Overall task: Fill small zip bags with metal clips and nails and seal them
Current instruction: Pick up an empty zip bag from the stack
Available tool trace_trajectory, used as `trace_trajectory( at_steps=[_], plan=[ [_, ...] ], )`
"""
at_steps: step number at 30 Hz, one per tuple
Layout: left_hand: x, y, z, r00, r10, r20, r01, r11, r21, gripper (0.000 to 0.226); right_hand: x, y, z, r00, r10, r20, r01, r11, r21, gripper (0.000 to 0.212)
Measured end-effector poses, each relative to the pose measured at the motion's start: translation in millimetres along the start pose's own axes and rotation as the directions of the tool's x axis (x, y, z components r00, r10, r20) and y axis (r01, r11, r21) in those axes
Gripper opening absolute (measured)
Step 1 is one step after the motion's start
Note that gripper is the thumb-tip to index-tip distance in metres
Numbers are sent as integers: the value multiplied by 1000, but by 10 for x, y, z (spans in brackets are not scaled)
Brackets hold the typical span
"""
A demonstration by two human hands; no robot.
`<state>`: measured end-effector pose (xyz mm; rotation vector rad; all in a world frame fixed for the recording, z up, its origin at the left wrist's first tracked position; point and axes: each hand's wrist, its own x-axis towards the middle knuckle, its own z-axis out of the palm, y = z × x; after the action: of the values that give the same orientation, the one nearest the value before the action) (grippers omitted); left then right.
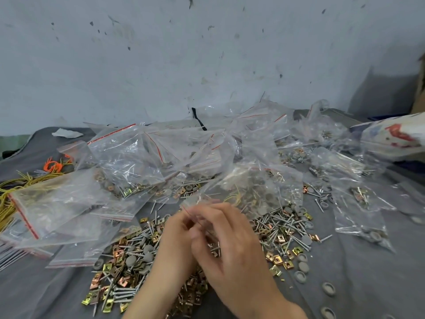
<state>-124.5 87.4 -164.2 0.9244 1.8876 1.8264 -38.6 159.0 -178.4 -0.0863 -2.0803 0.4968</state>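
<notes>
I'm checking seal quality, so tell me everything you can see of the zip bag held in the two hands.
The zip bag is small, clear, thin plastic with a red line along its mouth. Blurred, it slants up and to the right from the hands, over the pile of nails and clips. Grey round caps and nails show through it. The left hand and right hand both pinch its mouth edge; whether it is sealed cannot be told.

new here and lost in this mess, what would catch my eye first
The left hand and right hand meet at bottom centre, pinching the mouth of a clear zip bag. Beneath them sprawls a heap of clips and nails on grey cloth; behind, a mound of filled bags.
</notes>
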Motion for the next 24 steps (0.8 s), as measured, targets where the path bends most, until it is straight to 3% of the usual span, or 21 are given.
trace_trajectory(
  at_steps=[2, 4, 7, 10, 14, 17, 19, 21, 24],
  plan=[
    [33, 15, -13, 992, -104, -78, 91, 985, -146, 16, 9, 13, -52, 995, 74, -71, -70, 996, 59, 21],
    [56, 10, -44, 981, -138, -137, 118, 982, -145, 15, 39, 54, -106, 939, 259, -226, -232, 962, 140, 14],
    [72, -28, -104, 985, -100, -143, 88, 992, -87, 16, 97, 245, -182, 707, 625, -330, -484, 769, 418, 13],
    [55, -4, -127, 997, -40, -62, 38, 999, -34, 26, 129, 494, -261, 525, 845, -103, -650, 475, 593, 22],
    [30, 26, -114, 999, -35, 40, 38, 998, -54, 51, 146, 625, -311, 359, 901, 242, -772, 140, 620, 14],
    [27, 27, -98, 998, -36, 60, 39, 998, -52, 52, 139, 657, -300, 303, 881, 364, -782, 12, 623, 19],
    [34, 23, -109, 995, -38, 97, 41, 999, -29, 45, 158, 666, -308, 303, 867, 395, -769, -22, 639, 22],
    [37, 1, -135, 990, -58, 125, 55, 998, 29, 34, 173, 688, -328, 327, 870, 369, -761, 11, 649, 19],
    [66, -53, -172, 983, -151, 107, 149, 988, 26, 26, 190, 731, -356, 389, 877, 282, -769, 141, 624, 17]
  ],
)
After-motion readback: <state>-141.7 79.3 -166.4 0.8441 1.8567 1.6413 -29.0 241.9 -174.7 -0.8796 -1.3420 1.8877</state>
